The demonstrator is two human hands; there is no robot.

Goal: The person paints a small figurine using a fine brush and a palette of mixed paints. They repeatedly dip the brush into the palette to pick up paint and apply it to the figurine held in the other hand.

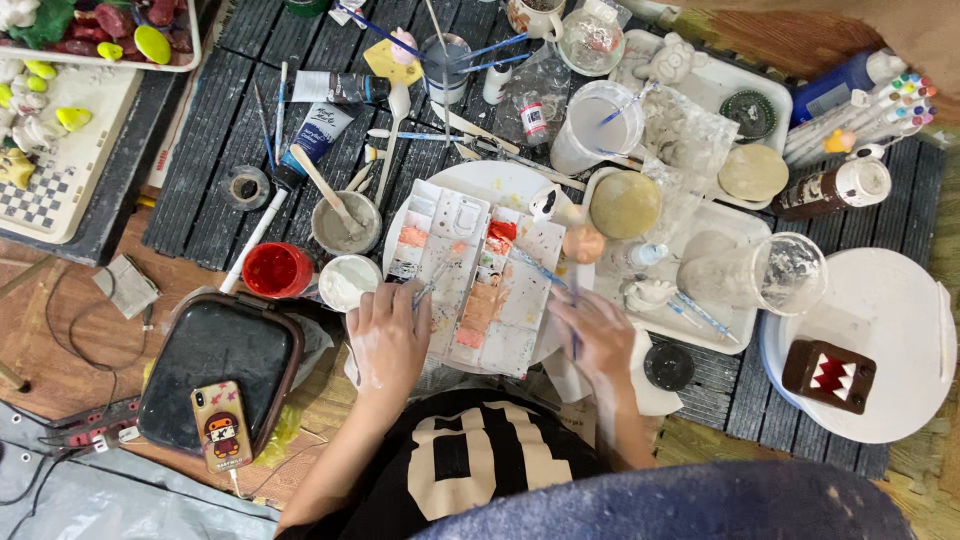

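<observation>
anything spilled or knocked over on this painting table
Yes: a clear cup lies on its side on the white tray, to the right of the palette. The left hand rests on the palette's edge; the right hand holds a brush.

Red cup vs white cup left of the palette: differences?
The red cup has a red rim and red paint inside; the white cup has a pale rim and whitish paint. The red cup looks slightly wider. The white cup lies nearer the left hand and the palette; the red cup sits further left, beside the black tray. Both are round, open-topped and upright, side by side.
</observation>
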